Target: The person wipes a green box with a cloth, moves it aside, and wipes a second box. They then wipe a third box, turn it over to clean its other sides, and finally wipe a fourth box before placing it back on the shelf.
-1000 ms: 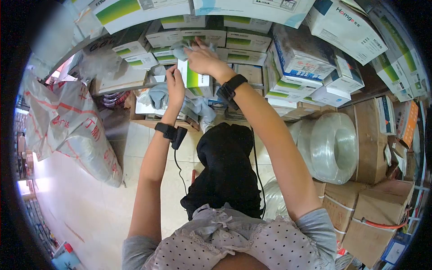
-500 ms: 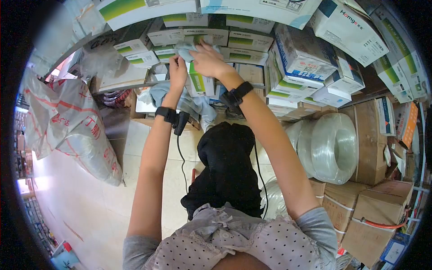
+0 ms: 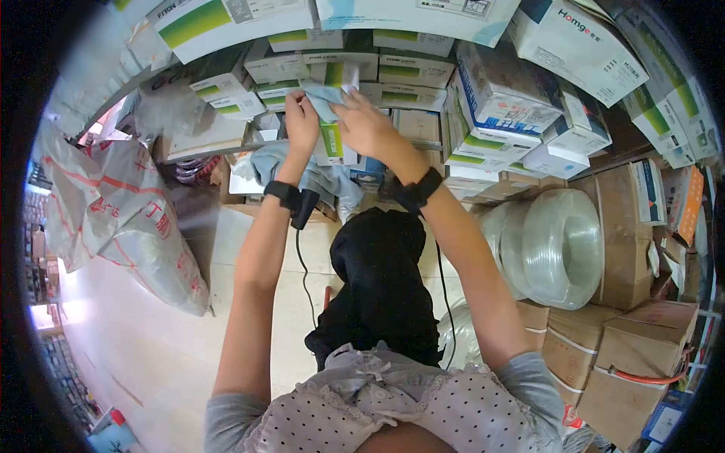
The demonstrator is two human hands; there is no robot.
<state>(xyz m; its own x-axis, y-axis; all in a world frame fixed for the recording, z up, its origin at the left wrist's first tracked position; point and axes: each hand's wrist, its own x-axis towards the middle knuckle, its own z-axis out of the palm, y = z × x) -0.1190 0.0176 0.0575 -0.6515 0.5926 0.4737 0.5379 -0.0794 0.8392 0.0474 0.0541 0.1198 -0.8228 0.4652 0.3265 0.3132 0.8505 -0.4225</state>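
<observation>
A light blue cloth (image 3: pixel 323 97) is stretched between my two hands, in front of the stacked boxes on the shelf. My left hand (image 3: pixel 302 122) is closed on the left end of the cloth. My right hand (image 3: pixel 368 130) grips its right side, the fingers bent and pointing up. Just below the cloth, a white and green box (image 3: pixel 333 143) stands at the shelf's front, partly covered by the cloth and my right hand. Another blue-grey cloth (image 3: pixel 325 180) lies bunched lower down, behind my left wrist.
White and green boxes (image 3: pixel 414 69) fill the shelf behind. A large white plastic sack (image 3: pixel 128 219) stands at left on the pale floor (image 3: pixel 143 332). Coils of clear hose (image 3: pixel 563 245) and cardboard boxes (image 3: pixel 630 370) sit at right. Black cables (image 3: pixel 303 264) hang from my wrist straps.
My right hand has come down and slightly right, off the upper part of the cloth. The cloth now spans between both hands, and more of a box shows above it.
</observation>
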